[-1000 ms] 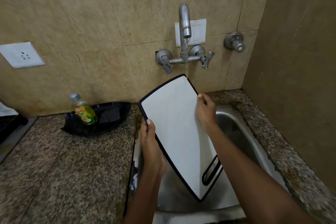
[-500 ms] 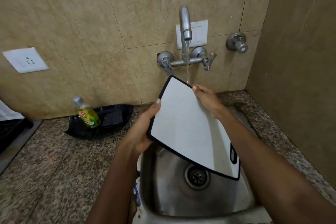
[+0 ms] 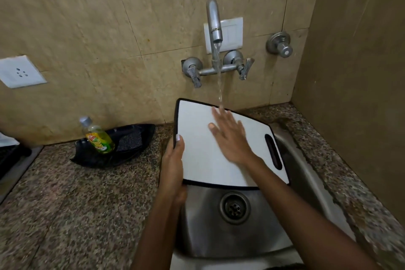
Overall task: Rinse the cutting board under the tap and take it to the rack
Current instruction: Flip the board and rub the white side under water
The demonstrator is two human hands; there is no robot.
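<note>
The white cutting board with a black rim and a slot handle on its right side lies nearly flat over the steel sink. My left hand grips its left edge, thumb on top. My right hand lies flat and open on the board's face, fingers spread, fingertips under the water stream. The wall tap is running and its stream lands on the board's far edge. No rack is in view.
A green dish-soap bottle lies in a black tray with a scrub pad on the granite counter to the left. A side wall stands close on the right. The sink drain shows below the board.
The board has turned from steeply tilted to nearly flat, its handle slot now at the right. My right hand left the board's edge and now lies flat on its face.
</note>
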